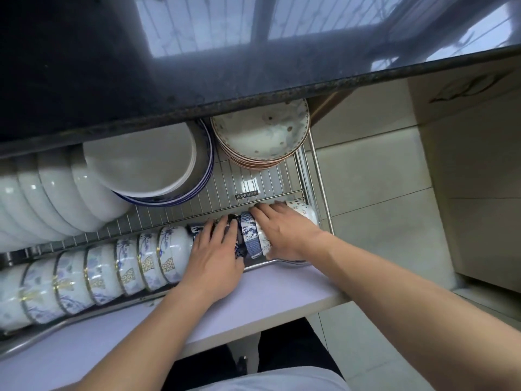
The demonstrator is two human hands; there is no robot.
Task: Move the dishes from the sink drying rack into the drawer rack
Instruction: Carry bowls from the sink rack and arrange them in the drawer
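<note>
The wire drawer rack (225,179) is pulled out under the dark counter. Along its front runs a row of small blue-and-white bowls (146,258) standing on edge. My left hand (217,255) lies over the dark blue bowls (239,251) at the row's right end, fingers curled onto them. My right hand (284,230) grips the neighbouring blue patterned bowl (251,235) from the right, its fingers over the top. A white spotted bowl (304,211) sits behind that hand at the rack's right end.
White bowls (56,193) stand on edge at the back left, beside a stack of large white and blue-rimmed plates (149,167). Brown-rimmed plates (259,134) are stacked at the back right. The counter edge (253,94) overhangs the rack. The lilac drawer front (253,300) lies near me; tiled floor is at the right.
</note>
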